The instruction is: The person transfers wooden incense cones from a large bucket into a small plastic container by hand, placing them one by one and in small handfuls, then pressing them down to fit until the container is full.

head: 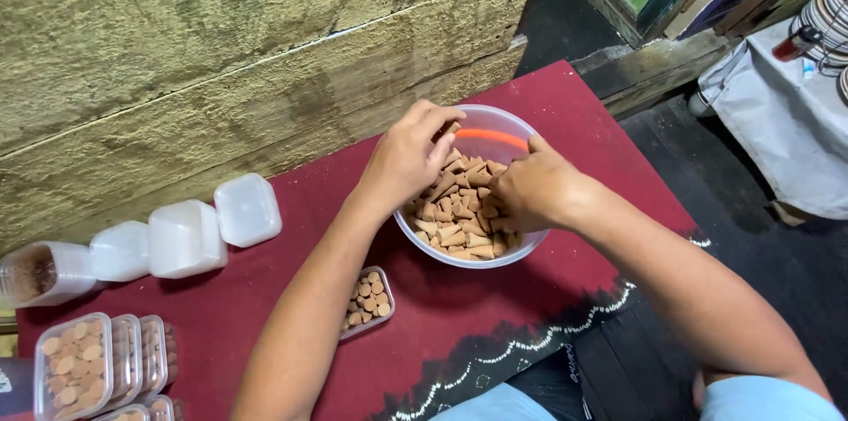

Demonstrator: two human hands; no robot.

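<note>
At the centre of the red-covered worktop (495, 315) stands a clear plastic bowl (521, 249), filled more than halfway with small brown cones (459, 200) — both hands are working inside it. The left hand (408, 156) reaches in over the far-left rim, fingers bent down and drawn together with the tips on the cones; whether a cone is pinched between them cannot be told. The right hand (528, 187) rests on the heap at the right side, fingers curled inward and closed over cones beneath the palm; its grip is hidden from view. An orange band shows through the bowl's far wall.

Just beside the bowl, on its near-left side, lies a small clear tray (371, 297) partly filled with cones standing in rows, half covered by the left forearm. Further left, along the rough wall (221, 59), three white lidded boxes (185, 238) sit in a line, touching or nearly so, with a clear jar (40, 273) of brown powder at the end. At the near-left corner, filled trays (79, 366) stand packed side by side — cones visible through the lids. The cloth's near edge carries a dark patterned border (530, 341).
</note>
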